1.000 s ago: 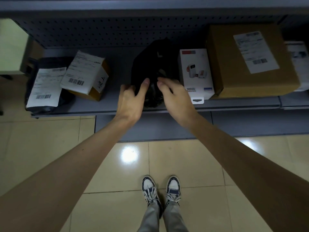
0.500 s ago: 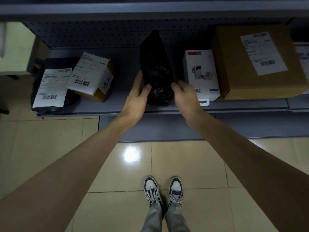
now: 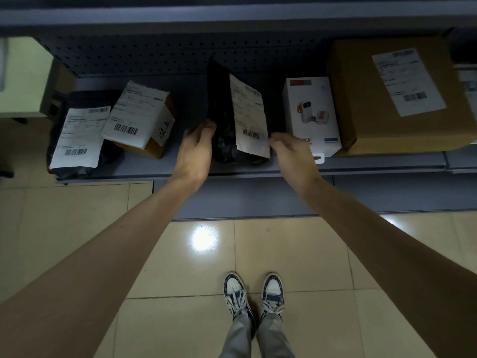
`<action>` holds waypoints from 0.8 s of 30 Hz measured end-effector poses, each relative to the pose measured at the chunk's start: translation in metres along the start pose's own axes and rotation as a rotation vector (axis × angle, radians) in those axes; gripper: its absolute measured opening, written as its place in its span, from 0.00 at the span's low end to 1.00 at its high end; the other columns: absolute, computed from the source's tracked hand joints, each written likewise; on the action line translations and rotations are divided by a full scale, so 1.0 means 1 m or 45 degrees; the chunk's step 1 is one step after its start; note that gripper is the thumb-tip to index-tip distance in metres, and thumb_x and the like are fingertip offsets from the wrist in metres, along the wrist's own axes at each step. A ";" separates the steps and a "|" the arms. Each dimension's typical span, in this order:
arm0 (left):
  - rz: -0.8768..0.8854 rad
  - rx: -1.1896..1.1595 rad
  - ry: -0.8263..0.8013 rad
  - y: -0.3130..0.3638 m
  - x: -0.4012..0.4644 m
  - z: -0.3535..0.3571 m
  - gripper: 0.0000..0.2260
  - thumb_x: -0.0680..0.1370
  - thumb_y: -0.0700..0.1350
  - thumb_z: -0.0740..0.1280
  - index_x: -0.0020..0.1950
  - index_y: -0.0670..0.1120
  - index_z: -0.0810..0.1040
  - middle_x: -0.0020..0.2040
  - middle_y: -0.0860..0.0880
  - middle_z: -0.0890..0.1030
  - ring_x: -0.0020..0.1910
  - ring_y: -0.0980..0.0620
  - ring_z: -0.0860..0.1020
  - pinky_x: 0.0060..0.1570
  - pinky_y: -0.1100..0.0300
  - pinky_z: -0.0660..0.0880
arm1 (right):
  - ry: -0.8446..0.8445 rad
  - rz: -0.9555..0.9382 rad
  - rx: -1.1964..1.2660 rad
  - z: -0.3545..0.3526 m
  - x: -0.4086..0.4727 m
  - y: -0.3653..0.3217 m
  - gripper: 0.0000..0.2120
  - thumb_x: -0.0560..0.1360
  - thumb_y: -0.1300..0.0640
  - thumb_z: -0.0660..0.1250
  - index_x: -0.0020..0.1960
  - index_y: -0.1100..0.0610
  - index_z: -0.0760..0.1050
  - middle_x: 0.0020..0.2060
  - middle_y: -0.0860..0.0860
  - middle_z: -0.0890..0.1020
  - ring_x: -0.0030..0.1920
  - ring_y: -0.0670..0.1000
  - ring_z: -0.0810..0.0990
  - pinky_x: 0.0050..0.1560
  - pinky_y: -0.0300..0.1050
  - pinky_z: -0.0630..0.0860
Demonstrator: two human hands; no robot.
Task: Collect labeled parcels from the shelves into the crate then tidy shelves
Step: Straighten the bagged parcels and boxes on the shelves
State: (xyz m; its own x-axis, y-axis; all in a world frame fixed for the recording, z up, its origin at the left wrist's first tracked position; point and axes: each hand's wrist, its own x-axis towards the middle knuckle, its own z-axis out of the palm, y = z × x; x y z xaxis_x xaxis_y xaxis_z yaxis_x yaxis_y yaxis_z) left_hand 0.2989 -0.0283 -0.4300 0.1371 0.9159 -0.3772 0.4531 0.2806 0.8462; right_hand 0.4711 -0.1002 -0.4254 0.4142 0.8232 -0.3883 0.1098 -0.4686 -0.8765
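Note:
A black bag parcel [image 3: 221,117] stands upright on the grey shelf [image 3: 382,161], its white barcode label [image 3: 248,117] turned toward me. My left hand [image 3: 197,153] grips the bag's lower left side. My right hand [image 3: 289,155] is slightly blurred; its curled fingers pinch the bag's lower right corner at the edge of the label. More labeled parcels lie on the same shelf: a black bag [image 3: 77,133] at the far left, a small cardboard box [image 3: 140,117] beside it, and a large cardboard box [image 3: 397,99] at the right. No crate is in view.
A white power bank box [image 3: 311,112] without a shipping label stands just right of my right hand. A pegboard back wall [image 3: 160,55] closes the shelf behind. A pale cabinet [image 3: 23,78] stands at the far left. My feet [image 3: 254,295] are on the tiled floor below.
The black bag has been stood up and turned, so its white label now faces me. Both hands have shifted to its lower sides.

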 end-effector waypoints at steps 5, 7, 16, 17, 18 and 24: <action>0.037 0.101 -0.075 -0.007 0.001 0.004 0.24 0.81 0.61 0.62 0.73 0.51 0.73 0.67 0.51 0.67 0.63 0.54 0.69 0.64 0.62 0.63 | -0.005 0.018 -0.019 0.006 0.013 0.002 0.13 0.81 0.54 0.61 0.61 0.59 0.77 0.45 0.48 0.78 0.51 0.50 0.75 0.51 0.39 0.68; 0.036 0.160 -0.082 -0.012 0.003 0.007 0.21 0.82 0.56 0.63 0.72 0.48 0.74 0.65 0.50 0.69 0.62 0.53 0.71 0.61 0.64 0.65 | 0.003 -0.007 -0.064 0.005 0.017 0.006 0.14 0.81 0.53 0.62 0.58 0.61 0.78 0.46 0.55 0.81 0.50 0.55 0.78 0.51 0.44 0.72; 0.000 -0.050 -0.179 -0.043 -0.014 0.017 0.09 0.81 0.48 0.68 0.60 0.49 0.80 0.58 0.52 0.83 0.59 0.55 0.80 0.64 0.60 0.75 | -0.015 -0.060 -0.173 -0.001 0.007 0.034 0.11 0.78 0.61 0.66 0.59 0.60 0.78 0.47 0.54 0.85 0.49 0.54 0.82 0.53 0.48 0.79; 0.011 -0.065 -0.179 -0.045 -0.015 0.017 0.10 0.81 0.48 0.68 0.61 0.49 0.80 0.59 0.51 0.83 0.59 0.54 0.80 0.66 0.56 0.74 | -0.012 -0.056 -0.132 0.000 0.006 0.036 0.13 0.78 0.61 0.66 0.62 0.58 0.77 0.48 0.51 0.84 0.51 0.51 0.83 0.55 0.47 0.80; 0.023 -0.090 -0.175 -0.047 -0.016 0.017 0.09 0.81 0.47 0.68 0.61 0.49 0.81 0.60 0.49 0.82 0.60 0.54 0.80 0.67 0.55 0.74 | -0.005 -0.057 -0.106 0.000 0.003 0.037 0.15 0.78 0.61 0.67 0.64 0.57 0.76 0.48 0.48 0.84 0.52 0.48 0.83 0.56 0.46 0.80; 0.109 -0.246 -0.158 -0.054 -0.034 0.025 0.09 0.82 0.42 0.66 0.62 0.45 0.80 0.61 0.45 0.81 0.61 0.53 0.80 0.63 0.61 0.75 | 0.014 -0.066 0.045 -0.002 -0.017 0.046 0.15 0.78 0.63 0.68 0.64 0.57 0.74 0.51 0.43 0.82 0.53 0.40 0.81 0.55 0.38 0.79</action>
State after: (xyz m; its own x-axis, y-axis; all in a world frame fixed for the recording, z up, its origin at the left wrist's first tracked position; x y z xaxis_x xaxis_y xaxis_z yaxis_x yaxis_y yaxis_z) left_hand 0.2912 -0.0816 -0.4725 0.2800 0.9000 -0.3342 0.2596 0.2642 0.9289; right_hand 0.4711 -0.1366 -0.4583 0.4187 0.8426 -0.3387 0.0992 -0.4132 -0.9052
